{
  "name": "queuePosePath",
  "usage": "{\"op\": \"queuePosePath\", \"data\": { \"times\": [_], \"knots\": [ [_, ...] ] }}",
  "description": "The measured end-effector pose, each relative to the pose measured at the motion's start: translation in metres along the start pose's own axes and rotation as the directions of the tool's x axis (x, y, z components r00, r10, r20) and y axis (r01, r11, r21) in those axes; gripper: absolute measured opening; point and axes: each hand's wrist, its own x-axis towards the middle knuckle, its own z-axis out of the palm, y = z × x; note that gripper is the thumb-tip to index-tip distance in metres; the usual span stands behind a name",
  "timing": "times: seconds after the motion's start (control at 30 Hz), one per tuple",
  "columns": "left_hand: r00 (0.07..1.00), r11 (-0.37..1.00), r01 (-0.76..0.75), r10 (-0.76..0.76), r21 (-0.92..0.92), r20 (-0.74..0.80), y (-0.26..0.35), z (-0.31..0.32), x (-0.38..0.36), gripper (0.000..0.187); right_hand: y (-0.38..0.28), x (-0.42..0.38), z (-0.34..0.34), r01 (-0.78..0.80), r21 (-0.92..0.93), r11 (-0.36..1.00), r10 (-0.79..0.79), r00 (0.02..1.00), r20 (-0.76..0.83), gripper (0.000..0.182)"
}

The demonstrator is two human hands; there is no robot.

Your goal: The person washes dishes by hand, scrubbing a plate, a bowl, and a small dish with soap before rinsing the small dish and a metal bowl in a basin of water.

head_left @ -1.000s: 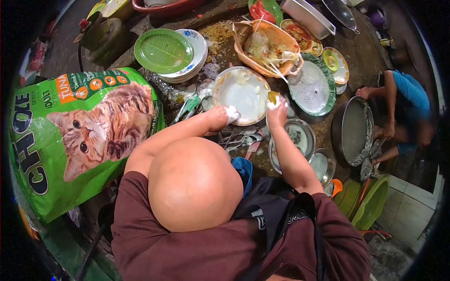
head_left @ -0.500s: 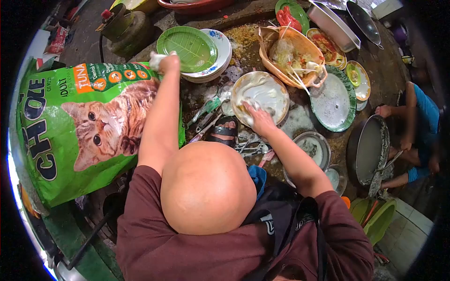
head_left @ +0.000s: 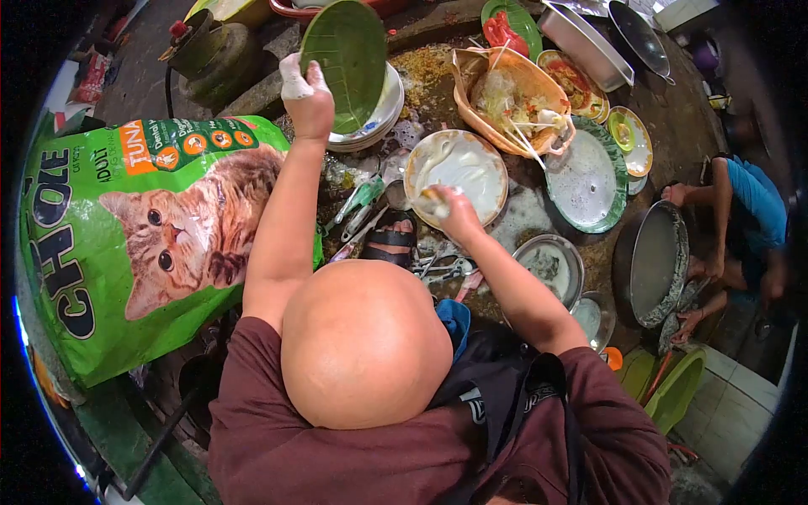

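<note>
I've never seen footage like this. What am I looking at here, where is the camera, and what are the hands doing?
The camera sits on a person's head and looks down, so the round shape at the bottom is that person's own knee. No machine here, just two bare hands. The soapy left hand lifts a green plate tilted up off a stack of plates. The right hand rests at the edge of a soapy metal plate. Around them lie dirty dishes, spoons and a green cat food bag. Another person crouches at right.

Soapy left hand [head_left: 307, 97] tilting up green plate [head_left: 345, 63] far left, right hand [head_left: 454, 212] on sudsy plate [head_left: 459, 172], cat-food bag [head_left: 143, 236] left
</note>
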Motion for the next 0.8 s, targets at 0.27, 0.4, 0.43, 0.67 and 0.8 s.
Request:
{"op": "queuePosePath", "data": {
  "times": [0.27,0.4,0.43,0.67,0.8],
  "knots": [
    [0.836,0.742,0.526,-0.361,-0.417,0.412,0.062,0.040,-0.088,0.021,-0.080,0.004,-0.106,0.134,-0.347,0.928,-0.368,0.463,-0.806,0.050],
    [0.647,0.458,0.750,-0.658,-0.477,0.385,0.069,0.038,-0.080,0.027,-0.069,-0.024,-0.065,0.434,-0.365,0.824,-0.566,0.613,-0.551,0.043],
    [0.600,0.317,0.753,-0.691,-0.577,0.404,0.060,0.041,-0.082,0.026,-0.063,-0.027,-0.074,0.429,-0.373,0.823,-0.568,0.612,-0.550,0.043],
    [0.571,0.436,0.808,-0.411,-0.397,0.710,0.079,0.059,-0.128,0.021,-0.057,0.004,-0.128,0.015,-0.541,0.841,-0.442,0.597,-0.670,0.045],
    [0.556,0.285,0.830,-0.484,-0.479,0.676,0.080,0.060,-0.127,0.011,-0.085,-0.022,-0.094,0.079,-0.408,0.910,-0.316,0.768,-0.557,0.050]
  ]
}}
